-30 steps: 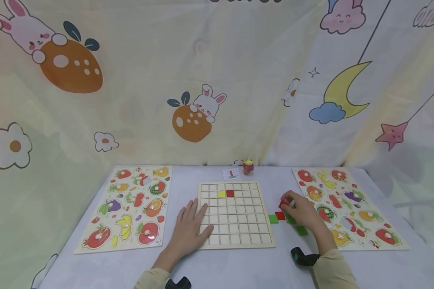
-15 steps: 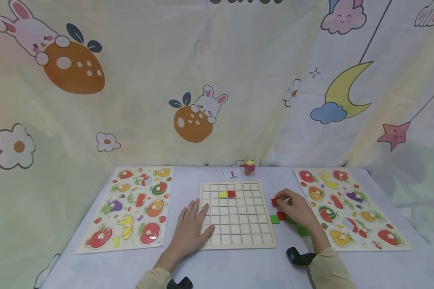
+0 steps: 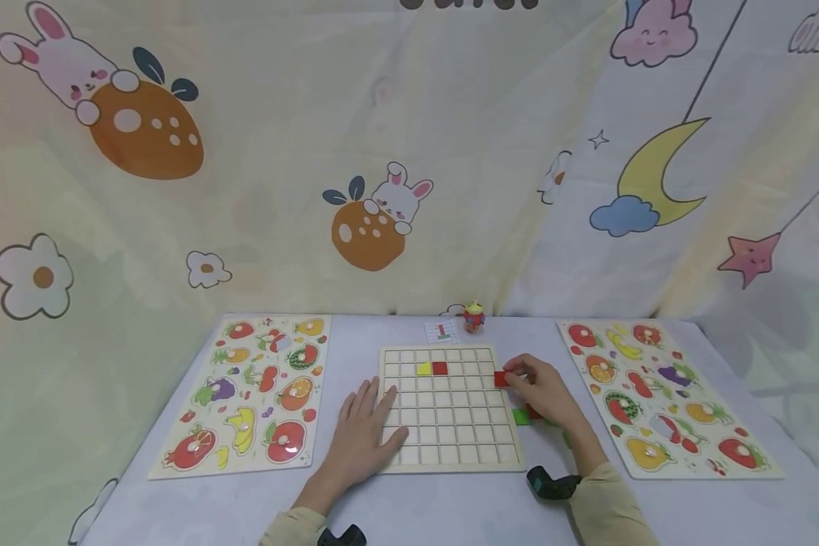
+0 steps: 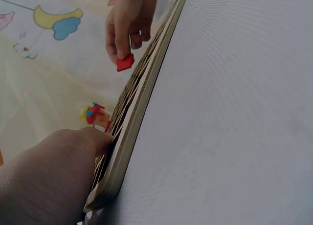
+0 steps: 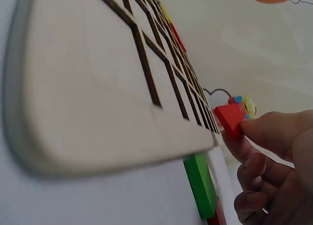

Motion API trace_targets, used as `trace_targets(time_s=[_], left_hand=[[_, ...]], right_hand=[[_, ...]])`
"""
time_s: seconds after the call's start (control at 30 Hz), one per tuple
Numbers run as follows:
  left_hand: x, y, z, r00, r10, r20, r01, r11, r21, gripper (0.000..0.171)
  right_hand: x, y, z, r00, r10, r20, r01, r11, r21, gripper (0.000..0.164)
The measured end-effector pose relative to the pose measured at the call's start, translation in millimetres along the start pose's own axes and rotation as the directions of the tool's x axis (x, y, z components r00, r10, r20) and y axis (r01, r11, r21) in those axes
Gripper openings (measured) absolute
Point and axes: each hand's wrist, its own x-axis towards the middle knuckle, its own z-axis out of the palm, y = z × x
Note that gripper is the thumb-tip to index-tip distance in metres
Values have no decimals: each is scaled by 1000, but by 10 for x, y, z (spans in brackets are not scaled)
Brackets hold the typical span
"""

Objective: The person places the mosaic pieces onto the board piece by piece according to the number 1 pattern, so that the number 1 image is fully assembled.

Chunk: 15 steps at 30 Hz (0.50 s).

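Note:
A wooden grid board (image 3: 450, 436) lies in the middle of the table. In its upper rows sit a yellow tile (image 3: 424, 368) and, beside it, a red tile (image 3: 440, 368). My left hand (image 3: 365, 434) rests on the board's left edge with fingers straight. Between thumb and finger my right hand (image 3: 544, 390) pinches another red tile (image 5: 230, 119), held above the board's right edge. Below that hand, a green tile (image 5: 200, 185) and a dark red tile (image 5: 218, 214) lie beside the board; more green tiles are partly hidden under the hand.
Fruit puzzle boards stand at left (image 3: 300, 425) and right (image 3: 682, 455). Behind the grid board are a small pattern card (image 3: 440, 331) and a toy figure (image 3: 474, 317). A printed curtain (image 3: 273, 227) hangs at the back.
My right hand has moved left with the pinched red tile, from above the loose tiles to the board's right edge. The left hand stays in place on the board.

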Motion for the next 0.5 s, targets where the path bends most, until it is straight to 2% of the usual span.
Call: trace_targets(time_s=[0.5], left_hand=[[0,-12,9,1000,1,-4,-1,1000,5,67]], right_hand=[[88,-189,254,997,-78,4,78,997,22,14]])
